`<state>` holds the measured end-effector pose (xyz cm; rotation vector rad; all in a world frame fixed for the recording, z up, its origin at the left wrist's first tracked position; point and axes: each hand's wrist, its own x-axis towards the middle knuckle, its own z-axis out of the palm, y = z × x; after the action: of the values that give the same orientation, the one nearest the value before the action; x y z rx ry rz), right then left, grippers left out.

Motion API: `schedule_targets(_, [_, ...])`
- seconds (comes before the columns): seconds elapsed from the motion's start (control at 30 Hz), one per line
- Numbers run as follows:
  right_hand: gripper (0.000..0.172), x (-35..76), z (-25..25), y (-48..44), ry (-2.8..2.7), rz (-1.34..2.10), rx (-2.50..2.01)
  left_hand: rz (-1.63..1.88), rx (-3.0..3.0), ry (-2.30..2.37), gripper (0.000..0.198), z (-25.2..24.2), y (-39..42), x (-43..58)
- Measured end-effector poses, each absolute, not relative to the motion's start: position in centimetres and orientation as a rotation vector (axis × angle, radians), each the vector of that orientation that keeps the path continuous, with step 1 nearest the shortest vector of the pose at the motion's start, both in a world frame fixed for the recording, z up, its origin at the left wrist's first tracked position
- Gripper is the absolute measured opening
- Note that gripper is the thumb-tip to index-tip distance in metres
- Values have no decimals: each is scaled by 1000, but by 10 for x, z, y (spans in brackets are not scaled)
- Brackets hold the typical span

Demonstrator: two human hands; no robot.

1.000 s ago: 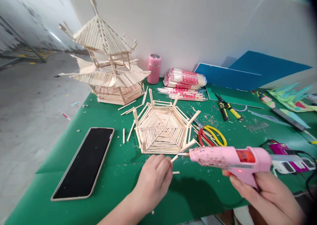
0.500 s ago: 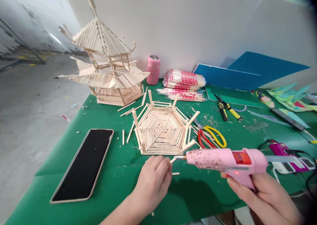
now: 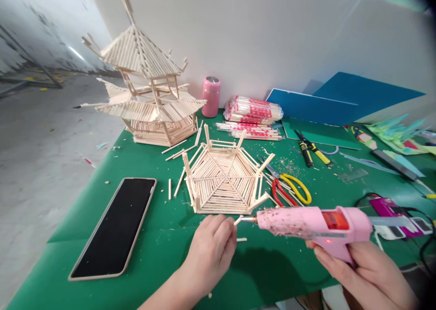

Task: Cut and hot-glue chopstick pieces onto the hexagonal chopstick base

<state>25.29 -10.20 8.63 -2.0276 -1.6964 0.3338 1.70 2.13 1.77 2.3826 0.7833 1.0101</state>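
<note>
My left hand point(image 3: 213, 244) pinches a short wooden stick point(image 3: 238, 220), most of it hidden by the fingers. In my right hand point(image 3: 364, 267) is a pink hot glue gun point(image 3: 306, 223) with a small red light lit. Its metal nozzle points left, at the stick's free end, with a whitish bit of glue there. Just beyond my left hand lies a six-sided stick base point(image 3: 223, 182) with posts at its corners and low rails along some sides. Another short stick point(image 3: 241, 239) lies on the table beneath the nozzle.
A finished-looking stick pagoda point(image 3: 150, 87) stands back left, beside a pink flask point(image 3: 211, 96). Packed sticks point(image 3: 254, 114) lie behind the base. Red-and-yellow pliers point(image 3: 289, 187) and black-and-yellow cutters point(image 3: 309, 148) are to the right. A phone point(image 3: 114, 228) lies left on the green table point(image 3: 163, 264).
The glue gun has shifted slightly right and down, its nozzle drawing a little back from the stick's tip. My left hand stays in place.
</note>
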Motion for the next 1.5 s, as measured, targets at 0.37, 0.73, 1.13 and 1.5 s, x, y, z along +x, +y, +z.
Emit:
schedule_targets(0.37, [16,248,87,-101,-1562,399,-2036,1020,2288,773,17,19,20,17])
schedule_targets(0.73, [12,219,80,-78,-801,975,-1407,665,1168,665,19,33,24,15])
schedule_targets(1.13, [25,238,57,-134,-736,1094,-1682,1040,917,630,12,43,20,15])
schedule_targets(1.5, [22,221,61,-123,-798,1129,-1767,1077,732,621,10,41,32,-7])
